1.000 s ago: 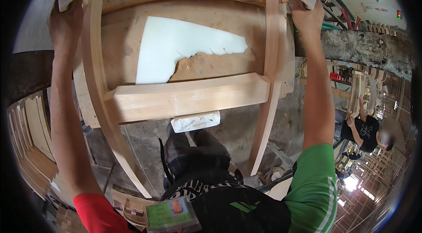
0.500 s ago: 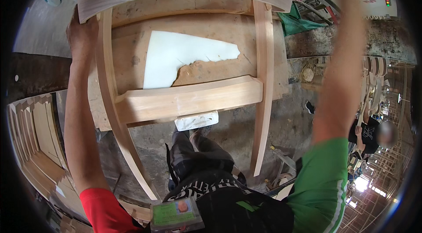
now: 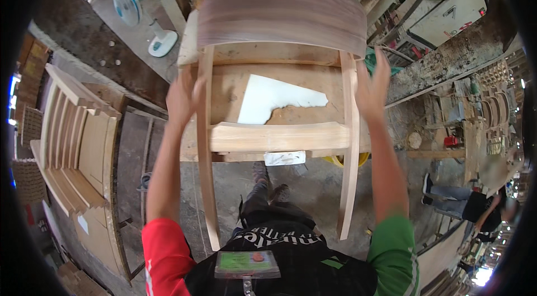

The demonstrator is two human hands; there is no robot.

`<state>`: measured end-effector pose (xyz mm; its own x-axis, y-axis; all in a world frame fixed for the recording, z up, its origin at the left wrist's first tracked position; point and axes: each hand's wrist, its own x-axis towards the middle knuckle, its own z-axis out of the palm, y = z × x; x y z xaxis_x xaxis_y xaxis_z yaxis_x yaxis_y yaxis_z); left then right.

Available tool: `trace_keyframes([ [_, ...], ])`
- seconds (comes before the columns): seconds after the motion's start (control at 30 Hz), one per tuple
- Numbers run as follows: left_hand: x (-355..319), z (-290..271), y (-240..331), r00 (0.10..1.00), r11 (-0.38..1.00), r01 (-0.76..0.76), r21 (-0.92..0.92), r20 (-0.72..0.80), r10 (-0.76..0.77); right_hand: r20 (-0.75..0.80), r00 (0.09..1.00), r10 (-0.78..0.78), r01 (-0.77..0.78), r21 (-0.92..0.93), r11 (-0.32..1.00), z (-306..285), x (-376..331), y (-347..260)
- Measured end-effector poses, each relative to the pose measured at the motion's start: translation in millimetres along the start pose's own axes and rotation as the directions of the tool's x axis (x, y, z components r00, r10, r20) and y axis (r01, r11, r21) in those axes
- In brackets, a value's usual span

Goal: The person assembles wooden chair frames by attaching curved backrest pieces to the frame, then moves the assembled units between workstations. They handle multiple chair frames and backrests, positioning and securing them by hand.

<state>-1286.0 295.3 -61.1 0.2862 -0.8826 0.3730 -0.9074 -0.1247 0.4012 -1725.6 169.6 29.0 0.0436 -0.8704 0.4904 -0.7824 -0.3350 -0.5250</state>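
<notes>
The wooden chair frame sits between the two hands' fingers, its curved backrest mostly beyond them. Steady handling would want matched pressure on both legs, just inside the fingers. Left hand and right hand look loosely open, gripping nothing; blur obscures contact.

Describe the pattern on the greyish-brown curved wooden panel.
The greyish-brown curved wooden panel has darker grain streaks running lengthwise; best seen in the head view.
</notes>
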Motion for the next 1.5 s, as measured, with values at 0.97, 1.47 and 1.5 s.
trace_keyframes([
  [0.97, -190, -50, 83, 0.539, 0.230, 0.834, -0.501, 0.653, -0.532, 0.373, 0.738, 0.563, -0.623, 0.055, 0.780, -81, -213, 96],
  [1.47, -70, 2, 57, 0.581, 0.282, 0.810, -0.514, 0.642, -0.499, 0.472, 0.682, 0.558, -0.606, -0.062, 0.793, -30, -96, 85],
  [1.5, -69, 3, 61, 0.551, 0.248, 0.830, -0.500, 0.662, -0.508, 0.495, 0.667, 0.556, -0.619, -0.047, 0.784, -32, -98, 88],
])
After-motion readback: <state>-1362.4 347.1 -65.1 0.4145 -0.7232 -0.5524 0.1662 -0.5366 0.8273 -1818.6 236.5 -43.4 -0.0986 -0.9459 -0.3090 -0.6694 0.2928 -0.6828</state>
